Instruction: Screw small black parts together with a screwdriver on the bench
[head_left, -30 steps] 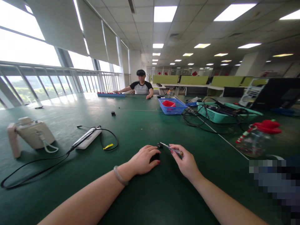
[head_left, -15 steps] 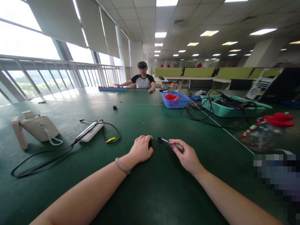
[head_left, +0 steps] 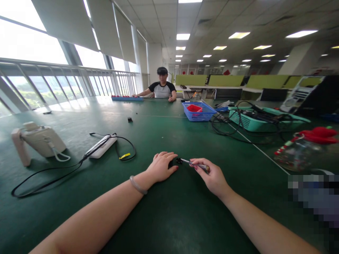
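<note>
My left hand [head_left: 162, 166] rests on the green table [head_left: 169, 218], thumb and forefinger curved around a small black block [head_left: 172, 163] that is partly hidden. Right beside those fingertips lies a small black piece [head_left: 179, 161], too small to make out fully. In my right hand [head_left: 212, 174] is a screwdriver [head_left: 201, 166] with a see-through handle, closed in the fingers. It lies nearly flat, its metal shaft pointing left and its tip at the black piece.
Left of my hands are a white power strip [head_left: 102, 150] with a black strap [head_left: 53, 178] and a beige bottle-like item [head_left: 43, 141]. Baskets, blue [head_left: 200, 114] and teal [head_left: 245, 121], stand right with cables [head_left: 225, 132]. Nearer is a red-lidded jar [head_left: 299, 151]. A person [head_left: 162, 88] sits opposite.
My left hand has shifted slightly right, its thumb and forefinger reaching closer to the black piece at the screwdriver tip. The screwdriver lies a little flatter. The view has shifted slightly.
</note>
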